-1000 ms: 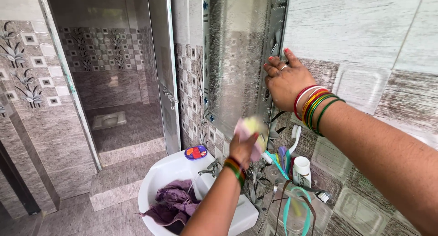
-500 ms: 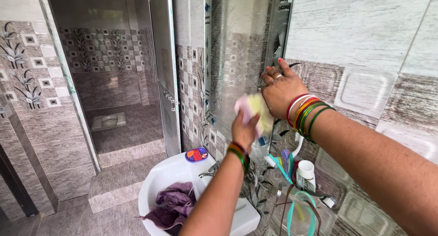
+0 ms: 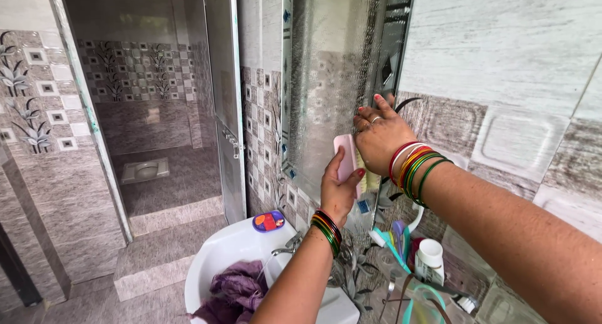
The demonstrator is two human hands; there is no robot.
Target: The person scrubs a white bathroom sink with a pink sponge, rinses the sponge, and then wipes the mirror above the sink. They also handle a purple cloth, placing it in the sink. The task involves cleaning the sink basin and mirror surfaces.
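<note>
My left hand [image 3: 338, 189] grips a pink scrub brush with yellow bristles [image 3: 347, 158] and presses it against the lower part of a wall mirror [image 3: 326, 79]. My right hand [image 3: 379, 136], with bangles at the wrist, rests flat on the mirror's right frame edge, just right of the brush. The mirror glass looks streaked and wet.
Below is a white washbasin [image 3: 213, 255] with a purple cloth [image 3: 235, 289] in it, a tap [image 3: 290, 244] and a purple soap dish [image 3: 268, 221]. A shelf with toothbrushes [image 3: 392, 239] and a white tube [image 3: 429, 258] sits at lower right. An open door [image 3: 222, 98] leads to a tiled toilet room.
My left hand has carried the brush upward along the mirror, from near the shelf to beside my right hand. My right hand slid down the frame slightly.
</note>
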